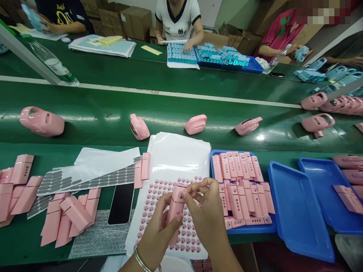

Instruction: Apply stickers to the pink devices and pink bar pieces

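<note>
My left hand [155, 232] is closed around a pink plastic casing [176, 207], held upright with a round mark low on its face. At the casing's upper end, my right hand [208, 211] pinches with thumb and forefinger at a small round sticker [180, 195]. Whether the sticker lies fully against the casing, I cannot tell. Beneath both hands is a white sticker sheet [180, 156] with rows of round pink stickers. To the right, a blue tray [244, 229] holds several pink casings [242, 200], many with round marks along their fronts.
Loose pink casings [68, 217] and grey label sheets [104, 177] lie left, beside a phone [121, 204]. Two more blue trays [300, 211] stand right. Pink handled devices [42, 121] sit along the green belt [167, 102]. Across it, people work with blue parts [221, 54].
</note>
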